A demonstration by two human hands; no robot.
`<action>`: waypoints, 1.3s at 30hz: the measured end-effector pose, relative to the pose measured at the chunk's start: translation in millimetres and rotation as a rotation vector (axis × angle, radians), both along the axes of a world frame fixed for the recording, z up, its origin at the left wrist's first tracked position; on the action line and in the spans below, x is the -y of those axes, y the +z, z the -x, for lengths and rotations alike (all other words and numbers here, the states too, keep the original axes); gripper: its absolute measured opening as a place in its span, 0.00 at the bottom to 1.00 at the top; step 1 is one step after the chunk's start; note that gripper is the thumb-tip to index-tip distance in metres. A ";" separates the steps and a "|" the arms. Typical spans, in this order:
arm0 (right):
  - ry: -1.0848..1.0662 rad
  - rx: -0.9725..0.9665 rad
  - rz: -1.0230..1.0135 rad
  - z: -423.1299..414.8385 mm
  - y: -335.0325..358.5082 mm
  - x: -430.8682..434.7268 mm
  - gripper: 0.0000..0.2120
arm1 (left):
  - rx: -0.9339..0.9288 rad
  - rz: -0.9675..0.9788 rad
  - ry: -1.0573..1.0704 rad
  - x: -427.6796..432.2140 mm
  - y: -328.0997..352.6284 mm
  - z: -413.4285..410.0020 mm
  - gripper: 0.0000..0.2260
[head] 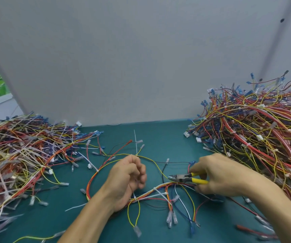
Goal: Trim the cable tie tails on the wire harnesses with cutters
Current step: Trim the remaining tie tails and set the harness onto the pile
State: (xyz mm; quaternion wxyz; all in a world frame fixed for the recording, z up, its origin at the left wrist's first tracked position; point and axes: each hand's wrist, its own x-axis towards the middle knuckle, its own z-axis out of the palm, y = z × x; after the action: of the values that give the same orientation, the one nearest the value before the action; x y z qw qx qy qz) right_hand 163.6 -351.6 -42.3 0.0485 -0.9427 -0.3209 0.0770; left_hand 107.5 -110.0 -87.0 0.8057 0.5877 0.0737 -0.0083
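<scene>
Two wire heaps [18, 155] [257, 130] flank the harness [158, 190]; right hand [218, 176] grips cutters [183, 178] (left hand [127, 176] curled, hold unclear)

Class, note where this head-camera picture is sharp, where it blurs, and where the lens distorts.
Head view: soft even light, no glare; cutters in the right hand fairly sharp; left wire pile smears toward the frame edge; backboard side edges splay outward, wide-angle distortion.

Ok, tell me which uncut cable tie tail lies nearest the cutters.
The white tail slanting across the harness bundle just below the cutters; the other tails lie farther left.
</scene>
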 end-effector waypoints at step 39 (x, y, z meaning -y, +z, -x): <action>0.051 0.208 0.058 10.9 -22.7 -29.8 0.11 | 0.255 -1.058 -0.154 -6.2 -12.5 -2.0 0.07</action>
State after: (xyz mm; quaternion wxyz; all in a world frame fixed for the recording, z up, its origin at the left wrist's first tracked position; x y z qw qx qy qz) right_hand 152.6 -321.8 -65.0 -0.0144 -0.9382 -0.3455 -0.0108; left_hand 109.6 -103.9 -99.5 0.3999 0.9126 -0.0735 0.0420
